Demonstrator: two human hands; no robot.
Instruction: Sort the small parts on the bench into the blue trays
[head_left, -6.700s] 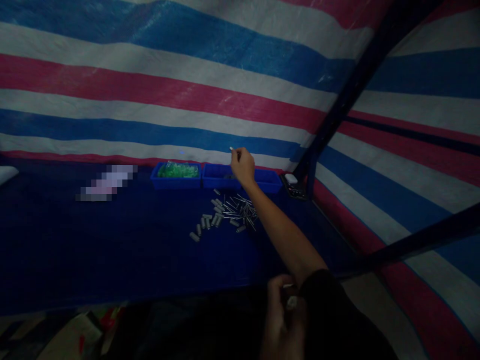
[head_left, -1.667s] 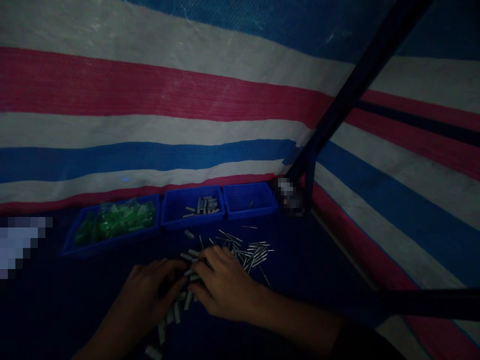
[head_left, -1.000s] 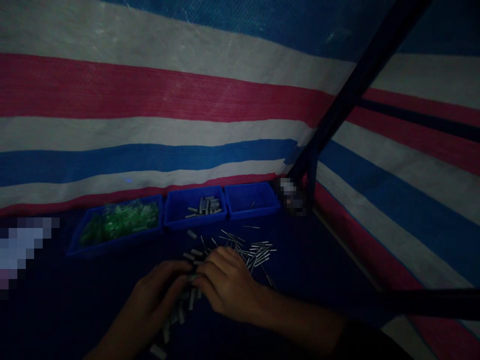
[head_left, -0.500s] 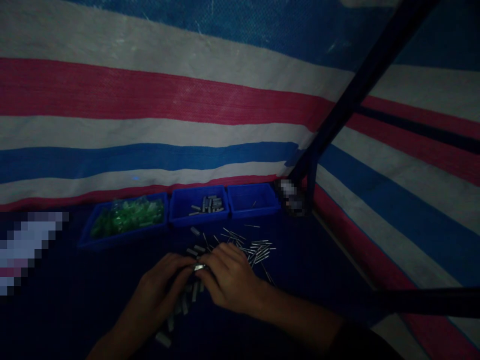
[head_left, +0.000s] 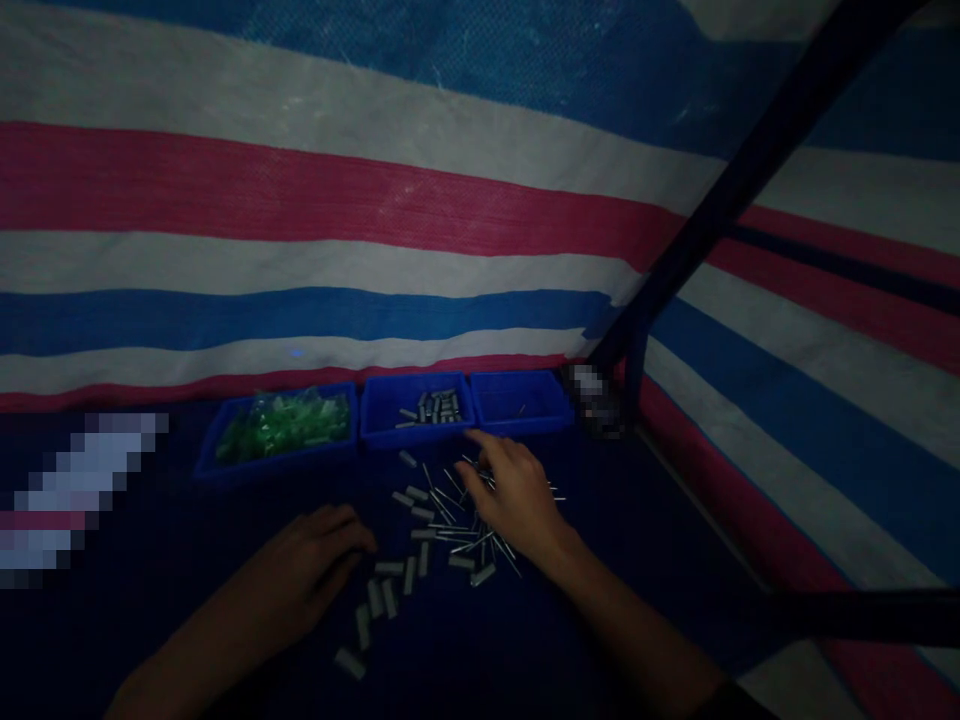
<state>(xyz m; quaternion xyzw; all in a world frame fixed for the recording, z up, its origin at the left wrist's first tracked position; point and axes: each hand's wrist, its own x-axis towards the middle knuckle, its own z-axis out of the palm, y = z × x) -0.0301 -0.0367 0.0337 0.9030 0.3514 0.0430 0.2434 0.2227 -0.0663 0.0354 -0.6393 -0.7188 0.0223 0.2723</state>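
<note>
Small grey cylindrical pieces (head_left: 390,568), material uncertain in this dim light, are lying loose on the dark blue tabletop (head_left: 600,560), trailing between the two hands; more are sitting in the middle blue plastic bin (head_left: 420,436). Main change: the hands are now standing apart, no longer meeting over one pale, shining piece. Right hand (head_left: 517,490) is reaching over the thin silvery metal pins (head_left: 448,527), its forefinger pointing towards that bin's front edge, thumb and forefinger spreading apart with nothing showing between them. Left hand (head_left: 322,555) is hanging back just beside the pieces, fingers loosely curling; cannot tell whether it is gripping anything. Judging from this, the two-handed handling of that piece is pausing or ending; whether it is now lying in the bin, cannot tell, the contents looking much alike. Green, clear-wrapped items (head_left: 289,420) are filling the left blue plastic bin (head_left: 281,465).
</note>
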